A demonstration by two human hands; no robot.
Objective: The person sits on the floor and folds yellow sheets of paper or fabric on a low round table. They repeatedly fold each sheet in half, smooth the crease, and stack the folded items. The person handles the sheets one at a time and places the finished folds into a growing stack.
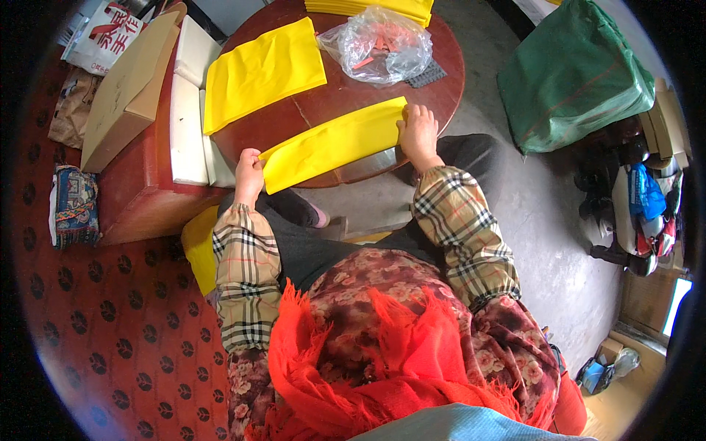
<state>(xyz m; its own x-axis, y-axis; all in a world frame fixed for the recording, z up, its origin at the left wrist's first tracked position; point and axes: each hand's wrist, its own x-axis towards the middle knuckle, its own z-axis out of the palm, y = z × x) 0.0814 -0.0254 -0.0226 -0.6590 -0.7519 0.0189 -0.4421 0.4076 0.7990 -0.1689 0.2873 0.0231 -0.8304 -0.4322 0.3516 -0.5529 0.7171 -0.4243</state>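
Note:
Between my hands stretches a long folded strip of yellow paper or cloth [336, 143], slanting up to the right over the near edge of a round dark-red table [292, 113]. My left hand [249, 172] grips its left end, thumb near the upper corner. Its right end is held by my right hand [420, 132], fingers lying over the edge. Just beyond, a flat stack of yellow sheets [265, 71] rests on the table. Right of that stack sits a clear plastic bag [380, 47] with small red pieces inside. More folded yellow sheets [369, 5] lie at the far edge.
A dark textured pad [426, 74] lies beside the bag. At left, a red cabinet [154, 193] carries a cardboard box [129, 99] and pale boards [187, 127]. A large green-covered bundle [573, 77] stands at right, above shoes and bags [640, 209]. Patterned red flooring [127, 325] spreads at lower left.

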